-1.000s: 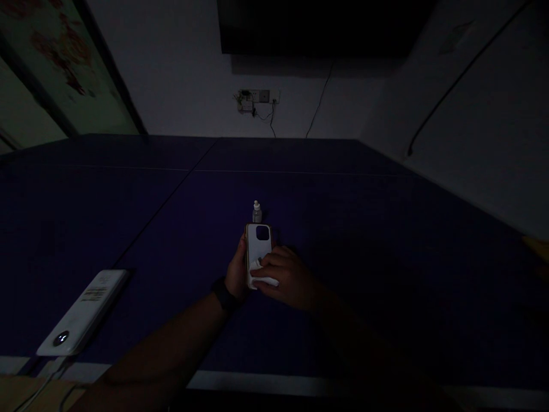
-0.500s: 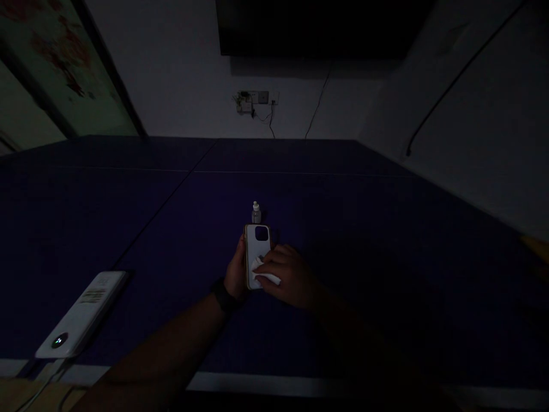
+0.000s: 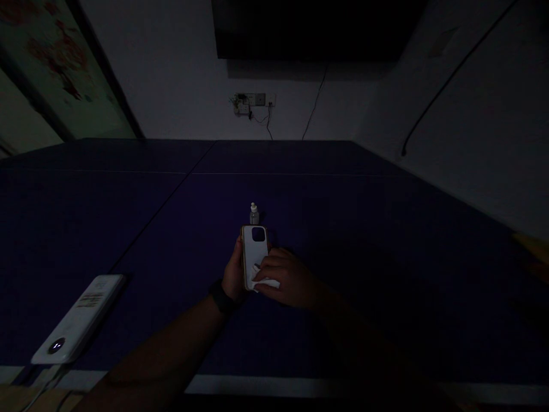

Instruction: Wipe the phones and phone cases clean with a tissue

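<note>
A phone case (image 3: 254, 252), pale-backed with a brownish rim and a dark camera cutout at its top, is held upright over the table; whether a phone is inside I cannot tell. My left hand (image 3: 234, 276), with a dark band at the wrist, grips its left side. My right hand (image 3: 289, 279) pinches a crumpled white tissue (image 3: 269, 282) against the lower part of the back. Just beyond the case's top edge stands a small dropper bottle (image 3: 254, 214) with a white cap.
On the dark blue table (image 3: 171, 229) at left lies a white power bank (image 3: 81, 317) with a lit round display and cables at its near end. Wall sockets (image 3: 253, 102) and a dark screen (image 3: 317, 31) are on the far wall. The room is dim.
My right hand and the tissue have slid slightly down the back of the case. The whole view has shifted a little; my left hand keeps its grip.
</note>
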Motion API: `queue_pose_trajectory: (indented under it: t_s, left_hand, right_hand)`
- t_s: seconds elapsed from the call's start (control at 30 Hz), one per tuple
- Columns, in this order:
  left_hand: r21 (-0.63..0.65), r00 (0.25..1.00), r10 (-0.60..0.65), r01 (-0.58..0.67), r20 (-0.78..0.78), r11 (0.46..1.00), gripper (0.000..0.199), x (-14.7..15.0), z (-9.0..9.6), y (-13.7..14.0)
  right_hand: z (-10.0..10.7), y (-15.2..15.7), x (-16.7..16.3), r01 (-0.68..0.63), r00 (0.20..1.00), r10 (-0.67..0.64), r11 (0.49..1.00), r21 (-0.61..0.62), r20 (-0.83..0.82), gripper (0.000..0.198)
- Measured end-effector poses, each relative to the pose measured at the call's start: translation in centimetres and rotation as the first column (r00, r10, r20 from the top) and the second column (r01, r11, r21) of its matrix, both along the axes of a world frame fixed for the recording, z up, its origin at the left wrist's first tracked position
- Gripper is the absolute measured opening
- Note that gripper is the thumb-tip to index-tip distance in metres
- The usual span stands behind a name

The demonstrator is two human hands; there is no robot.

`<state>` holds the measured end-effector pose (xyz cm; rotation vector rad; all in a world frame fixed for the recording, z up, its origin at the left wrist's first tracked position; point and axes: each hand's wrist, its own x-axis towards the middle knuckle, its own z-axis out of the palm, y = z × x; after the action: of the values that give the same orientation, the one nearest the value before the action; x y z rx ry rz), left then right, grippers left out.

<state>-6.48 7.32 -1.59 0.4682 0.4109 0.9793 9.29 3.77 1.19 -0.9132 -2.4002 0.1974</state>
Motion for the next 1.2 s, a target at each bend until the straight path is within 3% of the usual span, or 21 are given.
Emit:
queue_pose_trajectory:
  t_s: [0.13,0.33,0.43,0.5,0.6,1.07,1.2]
  left_hand:
    - [0.013,1.0,0.014,-0.014,0.003,1.0,0.053,-0.04,-0.3,0.18]
    - [0.032,1.0,0.015,-0.014,-0.024,0.999,0.058,-0.09,-0.53,0.21]
    - [0.034,0.999,0.033,-0.032,-0.02,0.999,0.056,-0.07,-0.44,0.18]
    - [0.031,1.0,0.017,-0.017,-0.018,0.999,0.058,-0.09,-0.42,0.23]
    - [0.024,1.0,-0.017,0.017,-0.019,1.0,0.062,-0.17,-0.44,0.34]
    - [0.014,1.0,-0.007,0.007,-0.011,1.0,0.061,-0.34,-0.8,0.44]
    - [0.045,0.999,0.004,-0.003,-0.04,0.999,0.062,-0.38,-0.7,0.29]
  right_hand:
    - [0.34,-0.02,0.18,0.025,1.0,-0.024,1.0,-0.008,0.008,0.008]
    - [0.1,0.52,0.5,0.133,0.985,-0.131,0.991,0.015,-0.117,0.023]
    - [0.14,0.53,0.59,0.142,0.981,-0.135,0.989,0.041,-0.141,0.015]
    - [0.24,0.39,0.54,0.106,0.987,-0.1,0.993,0.044,-0.125,0.007]
    - [0.33,0.21,0.43,0.085,0.995,-0.083,0.996,0.026,-0.063,0.009]
    - [0.38,0.27,0.61,0.225,0.972,-0.228,0.973,0.053,0.061,0.008]
    - [0.64,0.13,0.62,0.204,0.971,-0.208,0.978,0.048,0.115,0.01]
